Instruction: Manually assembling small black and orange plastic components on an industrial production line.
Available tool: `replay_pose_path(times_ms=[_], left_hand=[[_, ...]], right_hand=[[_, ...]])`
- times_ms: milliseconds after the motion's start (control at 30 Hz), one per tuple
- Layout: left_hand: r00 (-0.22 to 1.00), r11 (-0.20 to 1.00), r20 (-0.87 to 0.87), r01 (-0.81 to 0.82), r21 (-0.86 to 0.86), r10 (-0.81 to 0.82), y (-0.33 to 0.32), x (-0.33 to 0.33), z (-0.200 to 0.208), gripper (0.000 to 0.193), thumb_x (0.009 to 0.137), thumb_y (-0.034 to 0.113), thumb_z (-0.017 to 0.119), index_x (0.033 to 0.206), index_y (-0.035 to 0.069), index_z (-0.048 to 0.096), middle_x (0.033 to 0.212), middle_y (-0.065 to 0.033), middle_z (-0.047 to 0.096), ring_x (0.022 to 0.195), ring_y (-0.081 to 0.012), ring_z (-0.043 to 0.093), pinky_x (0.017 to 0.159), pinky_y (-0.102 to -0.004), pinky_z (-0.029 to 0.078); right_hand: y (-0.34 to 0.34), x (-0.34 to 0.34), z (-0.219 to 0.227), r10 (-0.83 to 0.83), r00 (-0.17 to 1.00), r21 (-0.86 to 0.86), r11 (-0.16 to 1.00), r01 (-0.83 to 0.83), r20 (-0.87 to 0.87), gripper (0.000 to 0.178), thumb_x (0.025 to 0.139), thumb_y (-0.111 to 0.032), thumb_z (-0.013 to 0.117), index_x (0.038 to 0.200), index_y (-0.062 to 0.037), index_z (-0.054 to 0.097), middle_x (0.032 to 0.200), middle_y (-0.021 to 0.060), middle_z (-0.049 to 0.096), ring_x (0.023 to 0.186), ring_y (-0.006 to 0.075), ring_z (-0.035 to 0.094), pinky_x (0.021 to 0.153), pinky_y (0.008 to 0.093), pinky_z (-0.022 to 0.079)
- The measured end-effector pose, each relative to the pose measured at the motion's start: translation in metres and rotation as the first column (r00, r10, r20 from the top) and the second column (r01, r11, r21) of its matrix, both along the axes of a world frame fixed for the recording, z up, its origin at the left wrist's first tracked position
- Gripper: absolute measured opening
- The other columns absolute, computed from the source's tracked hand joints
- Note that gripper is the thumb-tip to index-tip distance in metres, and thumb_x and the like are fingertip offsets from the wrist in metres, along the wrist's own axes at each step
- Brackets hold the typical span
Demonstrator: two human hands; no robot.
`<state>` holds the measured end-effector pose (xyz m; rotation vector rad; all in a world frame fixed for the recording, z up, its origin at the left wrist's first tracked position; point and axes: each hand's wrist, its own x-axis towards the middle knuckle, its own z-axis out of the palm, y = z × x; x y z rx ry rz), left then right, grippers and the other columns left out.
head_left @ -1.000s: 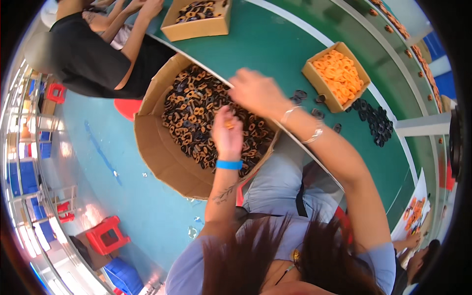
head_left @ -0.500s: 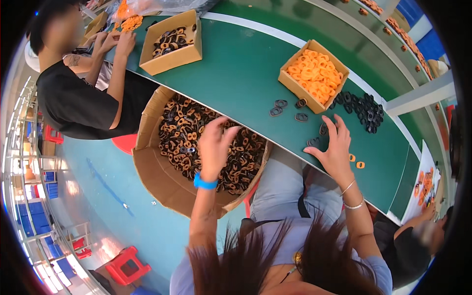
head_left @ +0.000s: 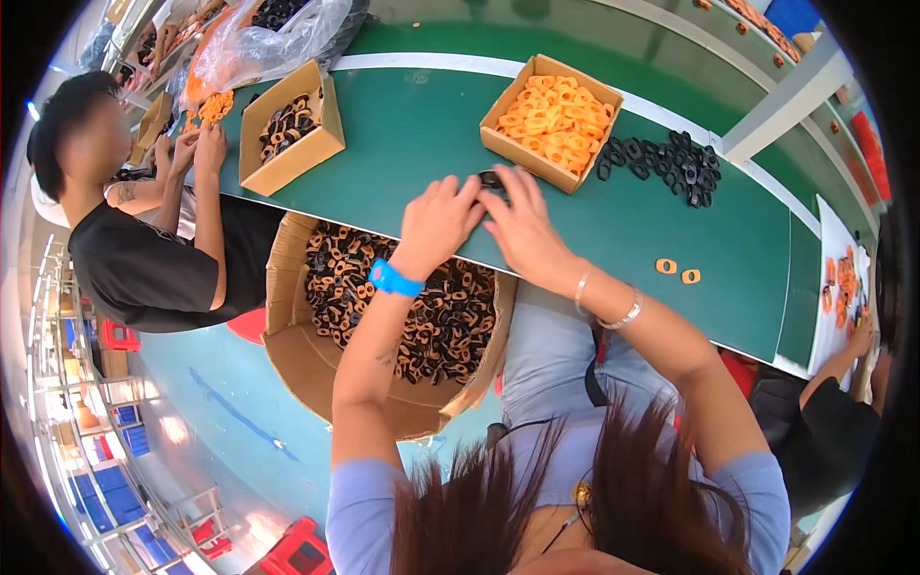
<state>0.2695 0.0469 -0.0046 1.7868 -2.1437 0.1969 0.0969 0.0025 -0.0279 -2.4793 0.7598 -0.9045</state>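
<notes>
My left hand [head_left: 441,222] and my right hand [head_left: 522,225] meet at the green table's front edge, above the large carton. Their fingers close from both sides around a small cluster of black oval rings [head_left: 492,180], mostly hidden under the fingertips. How many rings are there I cannot tell. Just beyond my right hand stands a cardboard box [head_left: 525,153] heaped with orange oval rings [head_left: 556,110]. A pile of loose black rings [head_left: 685,172] lies right of that box. Two orange rings [head_left: 666,266] rest apart on the table, right of my right forearm.
Below the table edge, a large carton [head_left: 292,350] holds many black-and-orange pieces [head_left: 422,321]. Another cardboard box [head_left: 321,144] of such pieces stands on the left. A co-worker [head_left: 153,225] handles orange pieces there. A metal post [head_left: 786,101] rises at the back right.
My left hand has come off the carton onto the table edge. My right hand has swept left to meet it, and the scattered black rings near the orange box are now gathered between the hands.
</notes>
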Motion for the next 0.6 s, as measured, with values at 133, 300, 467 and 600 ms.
replay_pose_path(times_ms=[133,300,467,600], left_hand=[[0.973,0.974,-0.068,-0.222,-0.036,0.219,0.066,0.029,-0.001,0.034,0.09,0.021,0.067,0.122,0.01,0.06,0.092,-0.0115,0.063,0.083,-0.0304,0.067,0.067,-0.0419,0.056],[0.727,0.75,-0.211,-0.583,0.312,0.653,0.172,0.056,-0.001,0.052,0.091,0.039,0.069,0.129,0.005,0.06,0.119,-0.0226,0.067,0.1,-0.0399,0.067,0.084,-0.0464,0.053],[0.715,0.686,-0.004,-0.668,0.289,0.699,0.247,0.102,-0.022,0.038,0.094,0.039,0.069,0.109,0.005,0.068,0.079,-0.0162,0.068,0.072,-0.0342,0.066,0.065,-0.0445,0.051],[0.719,0.775,-0.293,-0.558,0.297,0.63,0.179,0.056,0.008,0.028,0.095,0.023,0.071,0.114,0.004,0.065,0.063,-0.009,0.051,0.056,-0.0201,0.05,0.054,-0.0353,0.04]], right_hand=[[0.032,0.056,0.003,0.176,0.976,0.115,0.975,-0.191,0.132,0.038,0.076,0.004,0.062,0.114,0.0026,0.058,0.133,0.0247,0.046,0.125,0.0451,0.047,0.104,0.0512,0.041],[0.09,0.088,-0.001,0.413,0.911,0.139,0.902,-0.409,0.0,0.035,0.086,-0.009,0.065,0.12,-0.0009,0.061,0.141,0.0285,0.043,0.137,0.0484,0.037,0.112,0.0597,0.029],[0.07,0.036,0.024,0.562,0.827,0.373,0.767,-0.523,0.002,0.037,0.093,-0.018,0.067,0.127,-0.0062,0.06,0.147,0.0226,0.042,0.135,0.0395,0.042,0.108,0.0558,0.032],[0.014,-0.059,0.048,0.302,0.939,0.387,0.856,-0.342,0.162,0.019,0.093,-0.018,0.068,0.11,-0.0108,0.069,0.13,0.0113,0.061,0.116,0.0302,0.061,0.101,0.0433,0.047]])
